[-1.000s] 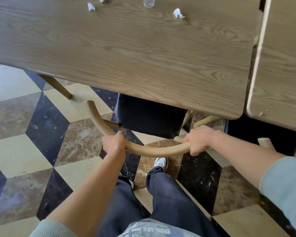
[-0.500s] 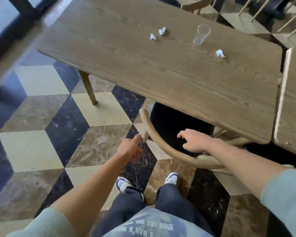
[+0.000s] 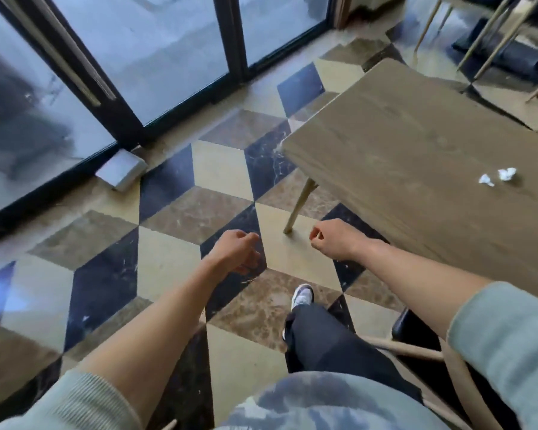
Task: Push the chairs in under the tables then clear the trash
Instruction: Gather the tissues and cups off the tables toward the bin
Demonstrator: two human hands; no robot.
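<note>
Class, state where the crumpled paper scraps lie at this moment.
In the head view, the two crumpled paper scraps lie side by side on the wooden table, at the picture's right edge, beyond and right of the empty right hand.

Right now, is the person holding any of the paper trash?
No, the left hand and right hand hold nothing, and two paper scraps lie on the table.

open floor (image 3: 168, 262) leftward; table (image 3: 416, 169) and its leg (image 3: 298, 206) rightward
</note>
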